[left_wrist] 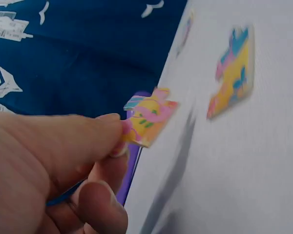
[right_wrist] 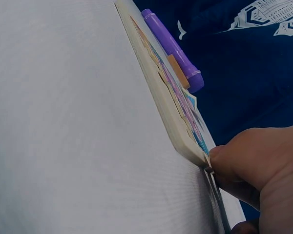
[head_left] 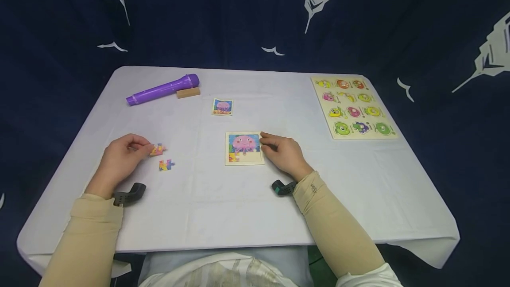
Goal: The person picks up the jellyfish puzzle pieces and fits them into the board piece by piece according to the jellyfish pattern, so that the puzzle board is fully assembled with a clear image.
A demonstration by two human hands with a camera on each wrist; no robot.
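Observation:
My left hand (head_left: 123, 158) pinches a small jigsaw puzzle piece (left_wrist: 149, 117) between thumb and fingers, raised off the cloth in the left wrist view. Another puzzle piece (head_left: 166, 165), yellow, pink and blue, lies on the table just nearer to me. At the middle is a square puzzle board (head_left: 255, 159) with a pink jellyfish picture; its lower right part shows bare wood. My right hand (head_left: 284, 153) rests at the board's right side, thumb and fingertips touching its edge. The undersides of its fingers are hidden.
Behind the board lies a small jellyfish picture card (head_left: 222, 107). A purple toy microphone (head_left: 163, 90) and a wooden block (head_left: 188, 93) are at the back left. A fruit puzzle board (head_left: 354, 109) lies at the right on the white-covered table (head_left: 215, 216).

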